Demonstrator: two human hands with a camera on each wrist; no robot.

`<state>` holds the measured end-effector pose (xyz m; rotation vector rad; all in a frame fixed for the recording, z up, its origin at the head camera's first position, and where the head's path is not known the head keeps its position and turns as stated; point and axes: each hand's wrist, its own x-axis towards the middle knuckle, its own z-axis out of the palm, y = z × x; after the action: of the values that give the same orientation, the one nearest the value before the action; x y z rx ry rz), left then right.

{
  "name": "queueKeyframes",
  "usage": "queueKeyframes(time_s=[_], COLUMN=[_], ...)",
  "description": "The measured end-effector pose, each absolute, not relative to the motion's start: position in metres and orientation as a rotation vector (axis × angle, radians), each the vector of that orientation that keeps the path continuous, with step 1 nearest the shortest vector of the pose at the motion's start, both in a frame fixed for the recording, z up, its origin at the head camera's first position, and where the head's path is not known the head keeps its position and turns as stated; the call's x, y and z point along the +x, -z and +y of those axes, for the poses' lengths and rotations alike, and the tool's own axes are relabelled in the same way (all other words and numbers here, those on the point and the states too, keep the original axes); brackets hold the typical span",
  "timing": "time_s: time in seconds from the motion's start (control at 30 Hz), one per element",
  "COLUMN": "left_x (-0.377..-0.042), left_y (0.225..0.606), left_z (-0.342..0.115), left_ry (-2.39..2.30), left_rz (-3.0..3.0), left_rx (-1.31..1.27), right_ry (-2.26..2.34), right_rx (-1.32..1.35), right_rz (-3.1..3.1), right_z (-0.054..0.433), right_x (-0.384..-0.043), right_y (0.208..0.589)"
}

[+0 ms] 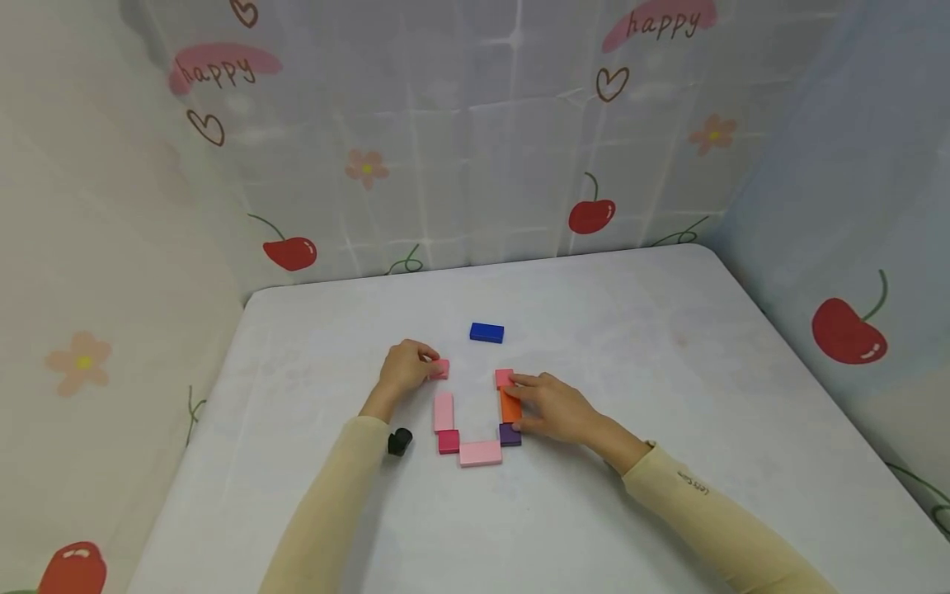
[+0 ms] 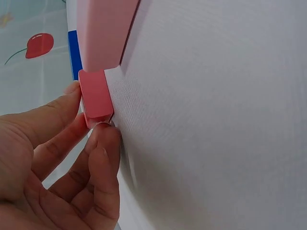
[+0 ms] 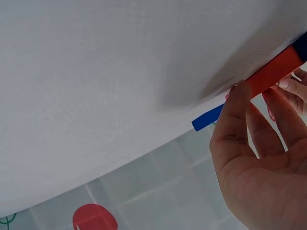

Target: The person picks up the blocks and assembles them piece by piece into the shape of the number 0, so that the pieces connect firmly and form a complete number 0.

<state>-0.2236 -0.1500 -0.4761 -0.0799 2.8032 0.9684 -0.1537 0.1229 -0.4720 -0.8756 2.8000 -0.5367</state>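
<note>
My left hand [image 1: 406, 366] pinches a small pink block [image 2: 97, 95] between thumb and fingers, low over the white table. Close by in the left wrist view is a longer light pink block [image 2: 103, 33]. My right hand [image 1: 558, 407] has its fingertips at another small pink block [image 1: 504, 378] and over the upper part of an orange block [image 1: 510, 406]; its thumb is beside a purple block [image 1: 510, 435]. These blocks line up end to end. In the right wrist view the fingers partly hide the orange block's far end and the small pink block.
A blue block [image 1: 486, 333] lies apart, farther back. A magenta block [image 1: 449, 442] and a light pink block [image 1: 481, 454] continue the U-shaped row. By the left forearm sits a small black object [image 1: 399, 442]. Printed curtains stand along the table's [image 1: 631, 313] back and sides.
</note>
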Motion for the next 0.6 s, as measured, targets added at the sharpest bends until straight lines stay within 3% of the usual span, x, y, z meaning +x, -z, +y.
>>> queueKeyframes(time_s=[0.6], left_x=[-0.206], left_y=[0.472], left_z=[-0.145], left_ry=[-0.894], left_rz=[2.773], left_rx=[-0.041], right_ry=[0.527], right_rx=[-0.873], right_rz=[2.800], right_z=[0.121], right_x=[-0.155], right_y=[0.469])
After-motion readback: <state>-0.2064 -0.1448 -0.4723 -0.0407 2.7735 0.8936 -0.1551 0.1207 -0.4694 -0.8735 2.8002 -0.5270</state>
